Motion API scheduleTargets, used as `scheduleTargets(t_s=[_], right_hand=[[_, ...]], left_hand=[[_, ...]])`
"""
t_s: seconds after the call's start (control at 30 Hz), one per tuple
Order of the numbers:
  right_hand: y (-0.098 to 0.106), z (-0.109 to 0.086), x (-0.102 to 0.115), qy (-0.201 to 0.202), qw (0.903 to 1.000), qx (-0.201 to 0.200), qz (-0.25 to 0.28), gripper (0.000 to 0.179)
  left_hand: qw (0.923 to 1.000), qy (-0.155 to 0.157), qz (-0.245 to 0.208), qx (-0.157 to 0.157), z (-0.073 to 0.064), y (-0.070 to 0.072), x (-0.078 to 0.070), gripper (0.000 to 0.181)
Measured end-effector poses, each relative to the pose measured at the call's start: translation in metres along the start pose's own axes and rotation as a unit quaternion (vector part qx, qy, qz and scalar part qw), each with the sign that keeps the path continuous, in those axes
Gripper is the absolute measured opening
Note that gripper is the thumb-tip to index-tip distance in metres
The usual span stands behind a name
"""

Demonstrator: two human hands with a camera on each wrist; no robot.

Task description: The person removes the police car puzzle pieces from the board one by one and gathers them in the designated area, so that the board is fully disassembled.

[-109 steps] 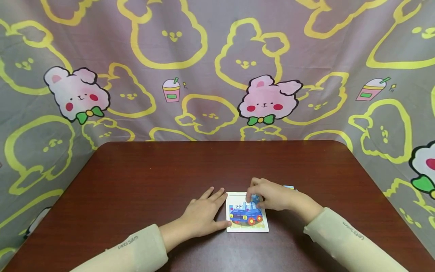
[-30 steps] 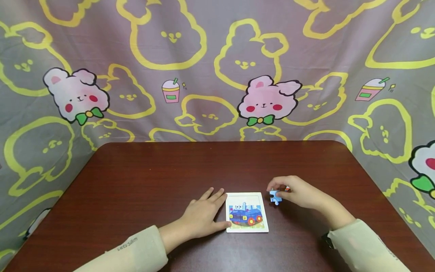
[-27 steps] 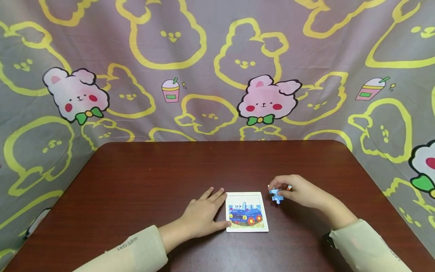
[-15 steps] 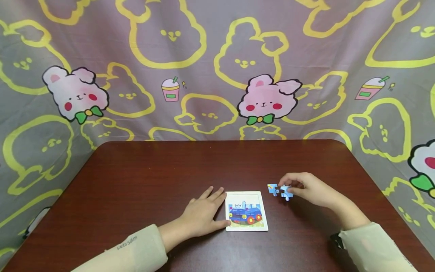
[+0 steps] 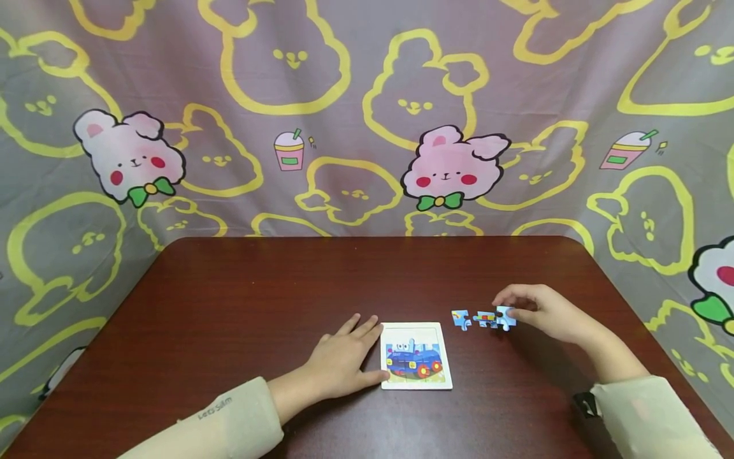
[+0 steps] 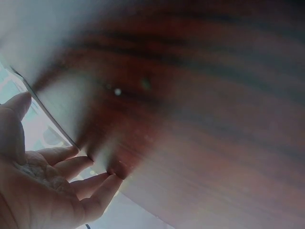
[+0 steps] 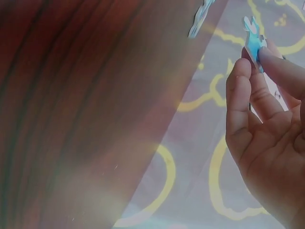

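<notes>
A white-framed jigsaw puzzle (image 5: 417,356) with a blue tractor-like vehicle lies on the table; the top strip of its picture area is bare white. My left hand (image 5: 346,364) rests at its left side, fingers spread, thumb touching the lower left of the frame. The left wrist view shows those fingers (image 6: 102,191) along the frame's edge. Between thumb and fingers, my right hand (image 5: 553,315) pinches a light blue jigsaw piece (image 5: 505,317), seen edge-on in the right wrist view. Behind that piece, partly covered, is a red, yellow and blue piece (image 5: 484,319).
Another light blue jigsaw piece (image 5: 460,319) with an orange mark lies just right of the puzzle's upper corner. The dark brown table (image 5: 275,280) reaches back to a grey curtain (image 5: 344,140) printed with yellow outlines and rabbits.
From over the puzzle, my right hand has gone right; it now holds a light blue piece and has carried it further right, uncovering pieces on the table. My left hand stays put.
</notes>
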State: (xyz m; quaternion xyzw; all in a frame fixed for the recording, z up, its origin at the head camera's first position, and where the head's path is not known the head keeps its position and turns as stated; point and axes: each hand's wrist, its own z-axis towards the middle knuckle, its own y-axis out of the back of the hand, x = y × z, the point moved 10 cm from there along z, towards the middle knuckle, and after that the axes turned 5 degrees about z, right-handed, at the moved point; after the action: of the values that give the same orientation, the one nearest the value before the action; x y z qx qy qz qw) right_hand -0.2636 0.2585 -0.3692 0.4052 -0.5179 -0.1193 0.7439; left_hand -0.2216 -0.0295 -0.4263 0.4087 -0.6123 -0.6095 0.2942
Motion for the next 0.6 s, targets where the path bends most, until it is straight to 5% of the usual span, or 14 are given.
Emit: scheduleTargets(t_s=[0.6], right_hand=[[-0.003,-0.001,-0.037,-0.084,0.9945,0.063,-0.001,0.017]], left_hand=[[1.0000,0.000,0.000,0.004,0.000,0.000,0.000,0.085]])
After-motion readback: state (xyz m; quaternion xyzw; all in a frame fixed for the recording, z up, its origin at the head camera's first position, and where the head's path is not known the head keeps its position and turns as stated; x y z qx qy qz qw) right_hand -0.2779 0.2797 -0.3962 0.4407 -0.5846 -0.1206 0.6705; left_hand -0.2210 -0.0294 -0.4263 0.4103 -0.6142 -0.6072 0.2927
